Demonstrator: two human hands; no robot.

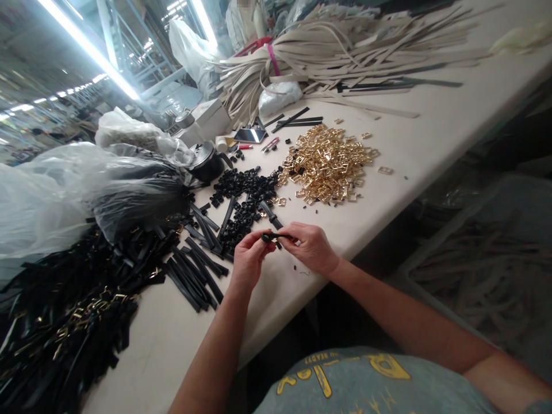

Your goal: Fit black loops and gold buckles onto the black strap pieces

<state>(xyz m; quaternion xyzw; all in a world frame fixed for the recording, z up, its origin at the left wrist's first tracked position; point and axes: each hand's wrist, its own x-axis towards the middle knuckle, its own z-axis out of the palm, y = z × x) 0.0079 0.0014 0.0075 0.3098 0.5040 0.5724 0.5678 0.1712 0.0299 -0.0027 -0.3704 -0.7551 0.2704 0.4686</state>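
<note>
My left hand (250, 257) and my right hand (314, 248) meet over the table's near edge. Between them runs a short black strap (280, 235). The fingertips of my left hand pinch its rounded end, where a small black loop may sit; I cannot make it out clearly. My right hand is closed around the other end. Just beyond my fingers lies a heap of small black loops (248, 187). To its right rises a pile of gold buckles (330, 161). Several black straps (190, 282) lie side by side left of my left hand.
A large mass of black straps with gold buckles (81, 310) covers the left side, below plastic bags (133, 184). Behind the loops stand a dark lidded pot (207, 164) and a phone (250, 135). Bundled beige strips (328, 49) fill the back. A bin (483, 276) stands below the right edge.
</note>
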